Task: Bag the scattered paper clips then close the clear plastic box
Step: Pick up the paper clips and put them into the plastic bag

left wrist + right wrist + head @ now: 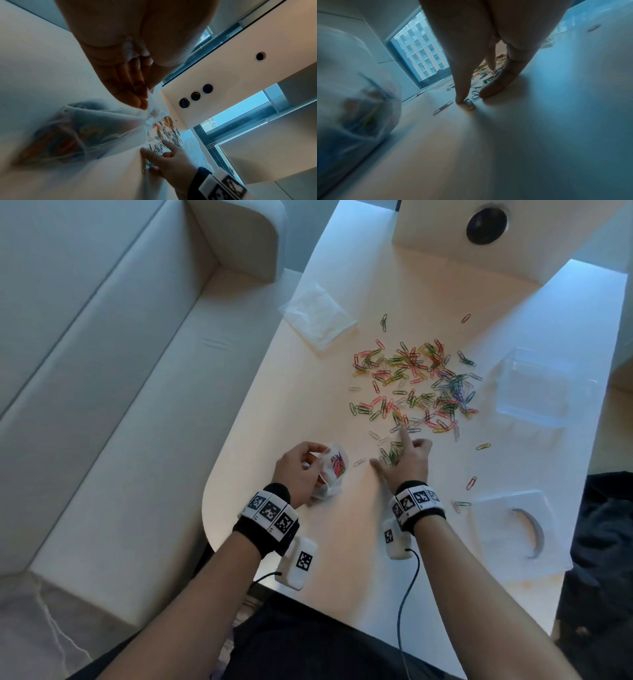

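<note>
Right hand (404,462) spread flat over clips (414,381) beside bag (334,470); left hand (301,470) pinches it. I'd rake small batches bagward.

Head view looking steeply down from above onto table (308,392). Wrist views skimming low along tabletop, close behind fingers, facing twelve o'clock. Shared everywhere: paper clips (414,381), bag (334,470).
</note>
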`<state>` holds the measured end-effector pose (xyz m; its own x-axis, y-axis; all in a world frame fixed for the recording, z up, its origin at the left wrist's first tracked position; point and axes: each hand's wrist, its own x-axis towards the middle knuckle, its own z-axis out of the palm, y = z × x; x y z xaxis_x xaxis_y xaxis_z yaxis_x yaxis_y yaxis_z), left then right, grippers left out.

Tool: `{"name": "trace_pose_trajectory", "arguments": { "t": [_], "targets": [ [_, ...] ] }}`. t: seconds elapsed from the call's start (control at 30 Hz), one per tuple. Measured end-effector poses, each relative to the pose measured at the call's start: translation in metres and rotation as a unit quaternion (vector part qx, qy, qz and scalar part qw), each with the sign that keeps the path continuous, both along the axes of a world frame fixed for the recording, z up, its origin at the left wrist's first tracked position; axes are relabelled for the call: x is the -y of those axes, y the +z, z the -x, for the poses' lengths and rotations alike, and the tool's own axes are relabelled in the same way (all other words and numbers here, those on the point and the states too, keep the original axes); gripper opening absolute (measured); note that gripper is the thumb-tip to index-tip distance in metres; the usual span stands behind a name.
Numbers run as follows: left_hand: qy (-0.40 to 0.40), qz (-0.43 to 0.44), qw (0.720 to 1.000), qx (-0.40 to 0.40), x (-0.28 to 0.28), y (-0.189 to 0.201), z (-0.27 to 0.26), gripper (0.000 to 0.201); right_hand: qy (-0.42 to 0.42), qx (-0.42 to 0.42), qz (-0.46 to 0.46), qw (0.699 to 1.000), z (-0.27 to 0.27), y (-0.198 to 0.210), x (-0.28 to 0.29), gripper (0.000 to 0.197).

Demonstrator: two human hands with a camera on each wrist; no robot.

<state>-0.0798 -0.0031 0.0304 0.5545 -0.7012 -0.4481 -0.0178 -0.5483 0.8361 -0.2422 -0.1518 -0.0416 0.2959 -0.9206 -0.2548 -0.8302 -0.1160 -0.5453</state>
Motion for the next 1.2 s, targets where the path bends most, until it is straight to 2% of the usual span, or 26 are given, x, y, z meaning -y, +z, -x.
{"name": "trace_pose_trajectory", "arguments": {
  "t": [0.1,0.27,0.4,0.43,0.5,0.57,0.63,0.67,0.7,0.73,0.8,0.87,0.93,0.97,1.0,1.07,1.13,1.2],
  "targets": [
    [0.007,-0.003,1.0,0.011,-0.007,-0.006,-0.009,0.017,0.045,0.013,0.022,0.999,-0.006,-0.001,0.007,0.06],
    [0.014,-0.011,1.0,0.005,-0.005,-0.006,-0.01,0.018,0.065,0.044,0.068,0.995,0.001,-0.004,0.008,0.021],
    [0.016,-0.007,1.0,0.015,0.002,-0.006,-0.004,0.015,0.072,0.031,0.065,0.995,0.001,0.001,0.017,0.01],
    [0.014,-0.006,1.0,0.017,0.004,-0.005,-0.001,0.013,0.053,0.03,0.042,0.997,0.002,0.005,0.021,0.009],
    [0.009,-0.007,1.0,0.018,0.011,-0.005,0.002,0.011,-0.043,0.062,-0.058,0.995,0.009,0.005,0.029,0.01],
    [0.006,-0.013,1.0,0.014,0.019,-0.005,0.005,0.012,-0.153,0.163,-0.193,0.955,0.018,0.008,0.033,0.014],
    [0.0,-0.022,1.0,0.018,0.026,-0.006,0.008,0.014,-0.223,0.323,-0.297,0.87,0.022,0.021,0.031,0.022],
    [-0.004,-0.025,0.999,0.021,0.03,-0.006,0.009,0.014,-0.225,0.387,-0.335,0.829,0.021,0.03,0.028,0.027],
    [-0.007,-0.025,0.999,0.023,0.033,-0.005,0.011,0.014,-0.207,0.423,-0.362,0.805,0.019,0.04,0.024,0.03],
    [-0.01,-0.025,0.999,0.024,0.037,-0.005,0.012,0.014,-0.172,0.432,-0.378,0.801,0.015,0.05,0.021,0.031],
    [-0.015,-0.021,0.999,0.02,0.044,-0.004,0.016,0.013,-0.084,0.404,-0.382,0.827,0.006,0.065,0.013,0.026],
    [-0.019,-0.014,1.0,0.011,0.05,-0.001,0.02,0.012,-0.012,0.327,-0.342,0.881,-0.006,0.073,0.007,0.021],
    [-0.026,-0.012,1.0,0.01,0.055,0.003,0.022,0.011,0.061,0.21,-0.227,0.949,-0.019,0.076,0.005,0.013],
    [-0.029,-0.013,0.999,0.01,0.057,0.004,0.023,0.012,0.101,0.152,-0.162,0.97,-0.025,0.079,0.005,0.012],
    [-0.029,-0.013,0.999,0.013,0.06,0.003,0.023,0.014,0.139,0.103,-0.112,0.979,-0.032,0.08,0.006,0.015],
    [-0.023,-0.014,0.999,0.019,0.064,0.001,0.02,0.016,0.185,0.045,-0.09,0.978,-0.042,0.083,0.008,0.025],
    [-0.017,-0.011,1.0,0.019,0.066,-0.001,0.017,0.019,0.195,0.031,-0.106,0.975,-0.045,0.091,0.013,0.027],
    [-0.021,-0.009,1.0,0.009,0.068,-0.004,0.014,0.021,0.211,0.048,-0.126,0.968,-0.04,0.098,0.02,0.02]
  ]
}}
